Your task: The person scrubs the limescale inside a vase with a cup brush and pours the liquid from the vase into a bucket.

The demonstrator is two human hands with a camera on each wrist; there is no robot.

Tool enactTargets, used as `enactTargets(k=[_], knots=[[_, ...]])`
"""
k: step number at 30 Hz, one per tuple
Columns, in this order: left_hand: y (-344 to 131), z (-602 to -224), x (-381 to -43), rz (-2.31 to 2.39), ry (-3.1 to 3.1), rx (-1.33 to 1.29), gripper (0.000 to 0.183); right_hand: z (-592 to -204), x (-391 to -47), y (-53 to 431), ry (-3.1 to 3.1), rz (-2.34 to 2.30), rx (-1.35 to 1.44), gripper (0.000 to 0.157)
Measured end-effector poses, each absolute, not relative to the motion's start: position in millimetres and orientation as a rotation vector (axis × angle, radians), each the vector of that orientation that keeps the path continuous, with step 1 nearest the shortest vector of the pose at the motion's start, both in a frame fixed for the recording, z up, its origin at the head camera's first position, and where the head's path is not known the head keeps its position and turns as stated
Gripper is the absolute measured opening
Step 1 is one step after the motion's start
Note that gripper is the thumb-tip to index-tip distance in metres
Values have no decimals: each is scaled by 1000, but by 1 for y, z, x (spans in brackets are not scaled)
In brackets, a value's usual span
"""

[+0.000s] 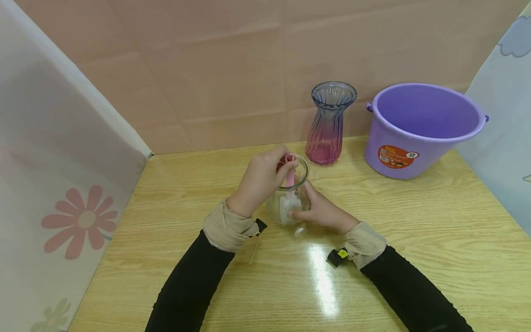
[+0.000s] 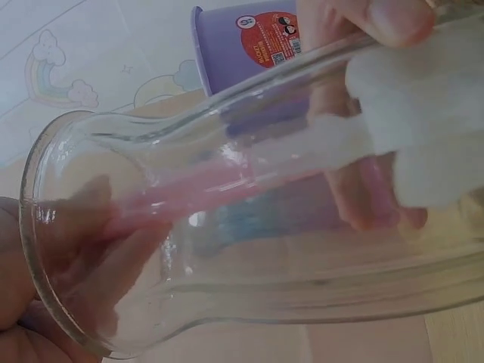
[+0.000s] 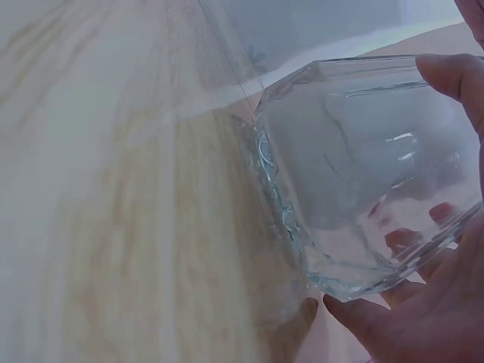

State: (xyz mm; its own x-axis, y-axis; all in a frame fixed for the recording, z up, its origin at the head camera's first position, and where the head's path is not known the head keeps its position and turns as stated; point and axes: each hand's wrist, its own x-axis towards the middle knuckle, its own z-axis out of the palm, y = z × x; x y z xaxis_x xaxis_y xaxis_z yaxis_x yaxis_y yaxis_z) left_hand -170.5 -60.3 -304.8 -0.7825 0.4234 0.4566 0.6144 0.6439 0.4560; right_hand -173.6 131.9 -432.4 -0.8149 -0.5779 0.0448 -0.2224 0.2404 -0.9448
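Observation:
A clear glass vase (image 1: pixel 274 208) with a round rim and a faceted base (image 3: pixel 291 219) is in front of me, mouth up. My left hand (image 1: pixel 260 177) pinches the pink handle (image 1: pixel 290 177) of a sponge brush at the vase's mouth, fingertips inside the rim in the left wrist view. The brush's white sponge head (image 2: pixel 420 113) is down inside the vase. From the right, my right hand (image 1: pixel 321 210) grips the vase low on its side, thumb in front and fingers behind. Whether the base touches the table, I cannot tell.
A ribbed blue-to-pink glass vase (image 1: pixel 325 133) stands at the table's back edge. Right of it is a purple bucket (image 1: pixel 377 138) with a red label. The wood-grain table (image 1: pixel 174 207) meets a pink cloth (image 1: pixel 215 83) behind and patterned side walls.

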Motion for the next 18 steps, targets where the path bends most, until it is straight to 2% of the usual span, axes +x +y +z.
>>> enactTargets(k=[8,18], knots=[[-62,-308,-170,-860,-2481,-902,12,-433,-174,132,2202,-1599,-727,107],[-63,-314,-168,-879,-2344,-967,12,-431,-172,133,2217,-1578,-703,104]])
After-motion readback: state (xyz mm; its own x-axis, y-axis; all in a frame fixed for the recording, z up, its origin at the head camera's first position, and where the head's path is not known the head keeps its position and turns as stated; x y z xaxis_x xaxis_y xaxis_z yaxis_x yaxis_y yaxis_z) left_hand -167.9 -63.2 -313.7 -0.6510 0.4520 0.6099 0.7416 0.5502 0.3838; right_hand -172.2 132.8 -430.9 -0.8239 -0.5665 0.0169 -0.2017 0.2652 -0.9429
